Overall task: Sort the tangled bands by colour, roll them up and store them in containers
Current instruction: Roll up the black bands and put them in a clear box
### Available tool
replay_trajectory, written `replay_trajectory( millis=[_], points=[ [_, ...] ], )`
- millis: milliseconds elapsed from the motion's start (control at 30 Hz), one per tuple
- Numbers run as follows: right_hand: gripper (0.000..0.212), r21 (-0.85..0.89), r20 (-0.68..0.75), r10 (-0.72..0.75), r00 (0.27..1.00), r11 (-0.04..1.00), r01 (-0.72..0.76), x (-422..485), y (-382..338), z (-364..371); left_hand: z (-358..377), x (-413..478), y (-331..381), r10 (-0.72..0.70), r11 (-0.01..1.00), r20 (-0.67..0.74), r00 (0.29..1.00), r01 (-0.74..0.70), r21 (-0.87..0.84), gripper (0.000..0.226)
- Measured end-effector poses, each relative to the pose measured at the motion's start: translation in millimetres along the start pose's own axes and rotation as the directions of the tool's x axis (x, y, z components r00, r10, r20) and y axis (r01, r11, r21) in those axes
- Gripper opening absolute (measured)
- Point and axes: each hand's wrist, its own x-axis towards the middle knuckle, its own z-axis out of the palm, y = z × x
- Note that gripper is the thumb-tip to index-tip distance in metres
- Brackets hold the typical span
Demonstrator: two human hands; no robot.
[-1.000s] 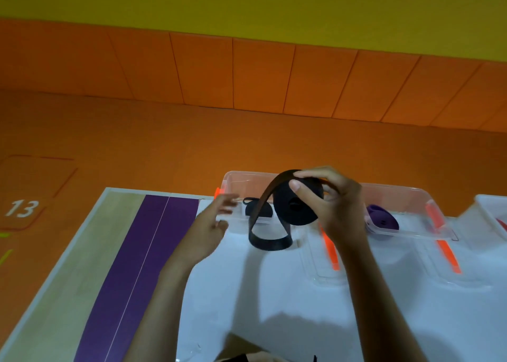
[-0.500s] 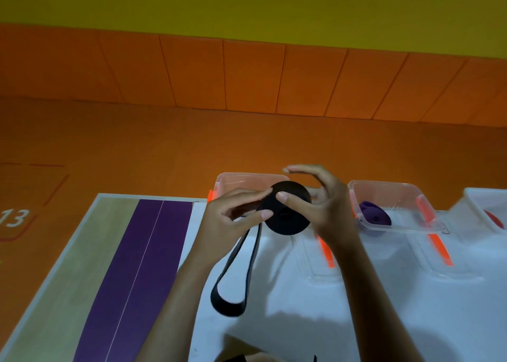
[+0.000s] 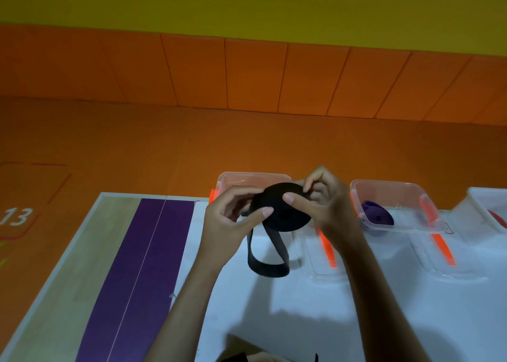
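Note:
A black band (image 3: 279, 213) is wound into a thick roll held above the white table, and its loose end hangs below as a short loop. My right hand (image 3: 326, 205) pinches the roll from the right, thumb on its face and fingers curled over its top edge. My left hand (image 3: 230, 219) grips the roll's left side, thumb pressed on the face. Behind the roll stands a clear container (image 3: 247, 180), its inside mostly hidden. A second clear container (image 3: 397, 194) to the right holds a rolled purple band (image 3: 377, 216).
Two clear lids with orange clips (image 3: 326, 246) (image 3: 441, 246) lie on the white table (image 3: 356, 320) in front of the containers. A third container (image 3: 491, 208) with something red sits at the right edge. A purple stripe (image 3: 142, 273) runs down the table's left side.
The hanging loop has become shorter as more band went onto the roll. My left hand came onto the roll from the left and now grips it with my right hand.

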Motion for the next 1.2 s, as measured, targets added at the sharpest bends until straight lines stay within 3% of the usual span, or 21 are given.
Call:
replay_trajectory(
  millis=[100,267,467,633,833,1033,1200],
  points=[
    [0.025,0.004,-0.037,-0.001,0.999,1.0,0.001,-2.1,0.3,-0.1,2.0,2.9,2.5,-0.002,1.0,-0.045,0.999,0.002,-0.005,0.025],
    [0.017,0.057,-0.084,-0.023,0.996,0.998,0.028,1.2,-4.9,-1.7,-5.1,1.9,3.3,-0.051,0.996,0.137,0.989,0.061,-0.065,0.048],
    [0.031,0.016,-0.063,0.016,0.998,1.0,-0.015,1.0,3.6,-3.7,-2.8,2.8,5.3,-0.001,1.0,-0.039,0.999,0.0,-0.017,0.029],
    [0.028,0.07,-0.117,-0.008,0.993,0.997,0.016,1.1,2.0,3.1,-4.6,4.5,6.7,-0.017,0.996,0.01,1.0,0.018,-0.089,0.041],
    [0.025,0.113,0.007,0.03,1.0,0.993,-0.03,-2.0,8.7,5.7,-11.3,7.5,9.9,0.023,1.0,-0.047,0.999,-0.023,-0.014,0.035],
    [0.029,0.108,-0.047,0.006,0.999,0.994,-0.001,4.6,6.1,10.1,-6.6,1.1,1.3,-0.011,0.998,-0.118,0.993,0.004,-0.061,0.033],
    [0.028,0.043,0.096,0.043,0.994,0.998,-0.047,1.9,7.9,12.1,-14.6,4.0,2.0,0.018,1.0,-0.126,0.992,-0.015,0.025,0.028]
  ],
)
